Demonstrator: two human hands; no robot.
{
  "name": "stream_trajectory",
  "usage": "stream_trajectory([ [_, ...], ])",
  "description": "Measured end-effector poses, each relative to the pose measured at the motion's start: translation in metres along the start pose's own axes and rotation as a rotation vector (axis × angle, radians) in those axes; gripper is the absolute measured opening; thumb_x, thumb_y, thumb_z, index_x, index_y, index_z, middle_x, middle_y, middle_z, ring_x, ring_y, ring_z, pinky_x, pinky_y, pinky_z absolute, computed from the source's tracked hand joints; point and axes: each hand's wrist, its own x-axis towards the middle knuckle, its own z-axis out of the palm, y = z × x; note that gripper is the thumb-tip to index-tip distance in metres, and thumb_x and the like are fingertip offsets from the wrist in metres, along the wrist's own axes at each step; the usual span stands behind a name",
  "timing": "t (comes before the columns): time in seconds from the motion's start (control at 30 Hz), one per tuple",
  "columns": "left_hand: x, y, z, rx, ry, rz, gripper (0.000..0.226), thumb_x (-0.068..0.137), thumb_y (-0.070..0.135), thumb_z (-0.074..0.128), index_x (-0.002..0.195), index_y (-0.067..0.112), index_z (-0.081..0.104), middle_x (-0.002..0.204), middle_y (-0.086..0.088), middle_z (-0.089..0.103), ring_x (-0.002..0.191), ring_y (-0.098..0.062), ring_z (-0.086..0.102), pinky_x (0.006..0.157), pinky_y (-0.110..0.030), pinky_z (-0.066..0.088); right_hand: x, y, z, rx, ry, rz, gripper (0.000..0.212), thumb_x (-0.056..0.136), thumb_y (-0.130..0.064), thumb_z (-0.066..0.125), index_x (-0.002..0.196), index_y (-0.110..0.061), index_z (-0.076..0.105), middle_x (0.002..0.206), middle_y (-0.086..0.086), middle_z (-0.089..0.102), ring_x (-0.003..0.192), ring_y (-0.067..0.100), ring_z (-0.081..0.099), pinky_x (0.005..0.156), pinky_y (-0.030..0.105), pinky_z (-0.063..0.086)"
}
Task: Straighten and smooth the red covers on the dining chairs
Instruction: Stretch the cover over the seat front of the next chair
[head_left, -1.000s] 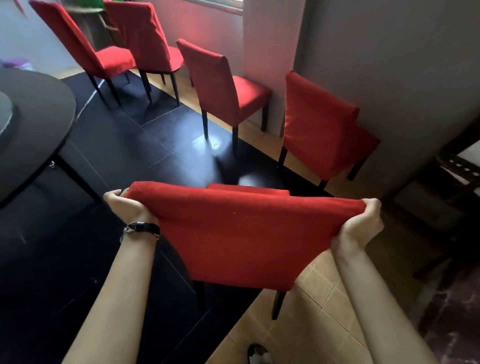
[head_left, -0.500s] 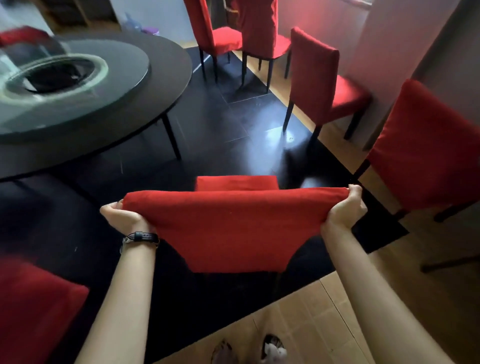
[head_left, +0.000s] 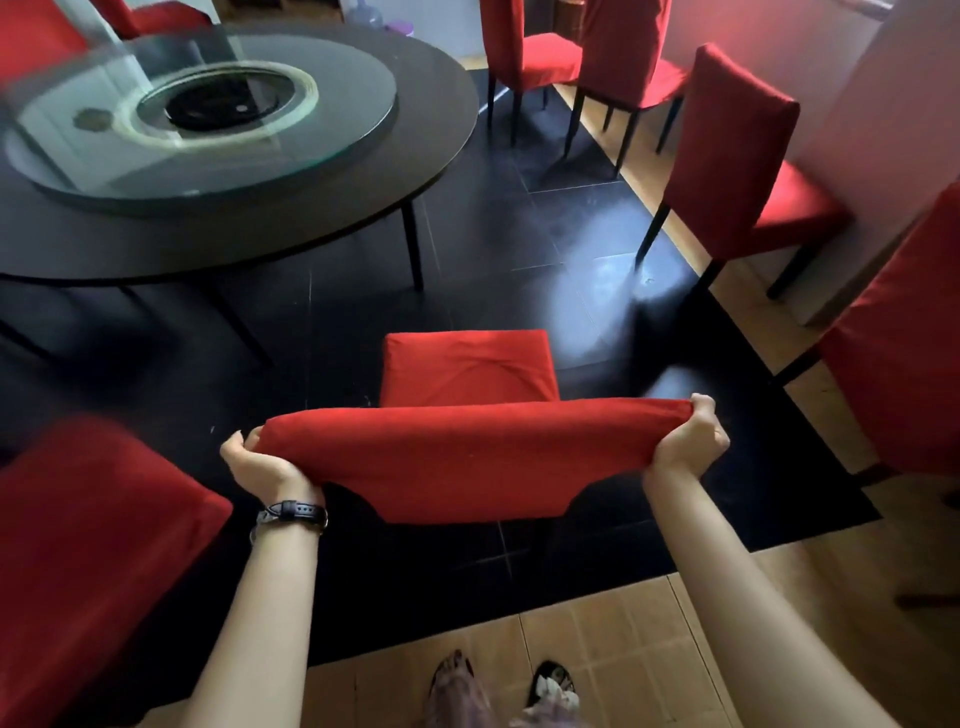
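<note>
A dining chair stands right in front of me, its backrest in a red cover (head_left: 467, 462) and its red seat (head_left: 467, 366) beyond, creased with diagonal folds. My left hand (head_left: 260, 465) grips the cover's top left corner; a dark watch sits on that wrist. My right hand (head_left: 685, 441) grips the top right corner. The cover's top edge is stretched taut between the two hands. The chair's legs are mostly hidden under the backrest.
A round black table (head_left: 363, 218) with a glass turntable (head_left: 208, 114) fills the upper left. More red-covered chairs stand at the left (head_left: 88, 545), the right edge (head_left: 904, 374), along the wall (head_left: 727, 156) and at the back (head_left: 524, 52). My feet show on tan tiles below.
My view has swung left, bringing the round table and a chair at the left into sight. The chair has turned toward the table with both hands still gripping the cover's corners.
</note>
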Motion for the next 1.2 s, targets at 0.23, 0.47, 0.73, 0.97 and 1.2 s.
stream_trajectory([
  [0.23, 0.006, 0.006, -0.016, 0.334, -0.036, 0.010, 0.026, 0.088, 0.027, 0.047, 0.063, 0.024, 0.053, 0.043, 0.017, 0.051, 0.047, -0.005, 0.048, 0.048, -0.018, 0.040, -0.004, 0.003, -0.008, -0.011, -0.020, 0.003, 0.041, 0.090, -0.016, 0.050, 0.056, -0.020, 0.028, 0.042, -0.016, 0.024, 0.045, 0.006, 0.022, 0.048, 0.027, 0.022],
  [0.47, 0.008, 0.024, -0.035, 0.738, -0.305, -0.140, 0.018, 0.082, 0.032, 0.059, 0.070, 0.021, 0.065, 0.063, 0.001, 0.061, 0.064, -0.017, 0.057, 0.060, -0.030, 0.045, -0.012, 0.009, -0.027, 0.001, -0.016, 0.014, 0.042, 0.091, -0.013, 0.048, 0.055, -0.019, 0.028, 0.035, -0.016, 0.024, 0.034, 0.003, 0.024, 0.037, 0.020, 0.022],
  [0.73, 0.009, 0.029, 0.007, 1.781, -0.588, 0.333, 0.023, 0.093, 0.025, 0.048, 0.109, 0.023, 0.065, 0.118, -0.006, 0.063, 0.110, -0.027, 0.055, 0.085, -0.031, 0.038, -0.006, 0.006, -0.035, -0.250, -0.127, -0.152, 0.041, 0.094, -0.013, 0.045, 0.055, -0.019, 0.033, 0.049, -0.006, 0.031, 0.046, 0.005, 0.027, 0.055, 0.031, 0.025],
  [0.97, -0.011, 0.021, 0.007, 2.162, -0.539, 0.508, 0.039, 0.093, 0.046, 0.033, 0.099, 0.034, 0.070, 0.104, -0.005, 0.067, 0.098, -0.029, 0.060, 0.072, -0.030, 0.035, -0.059, 0.004, -0.016, -1.046, -0.681, -1.016, 0.039, 0.087, -0.048, 0.060, 0.111, -0.018, 0.066, 0.118, 0.000, 0.066, 0.112, 0.021, 0.059, 0.111, 0.052, 0.024],
  [1.2, -0.015, 0.024, -0.001, 2.110, -0.540, 0.523, 0.046, 0.092, 0.046, 0.032, 0.090, 0.026, 0.073, 0.094, -0.007, 0.068, 0.083, -0.027, 0.057, 0.066, -0.030, 0.035, -0.089, 0.031, 0.001, -1.276, -1.080, -1.420, 0.076, 0.061, -0.074, 0.068, 0.117, -0.022, 0.065, 0.113, -0.005, 0.069, 0.100, 0.018, 0.068, 0.083, 0.037, 0.051],
])
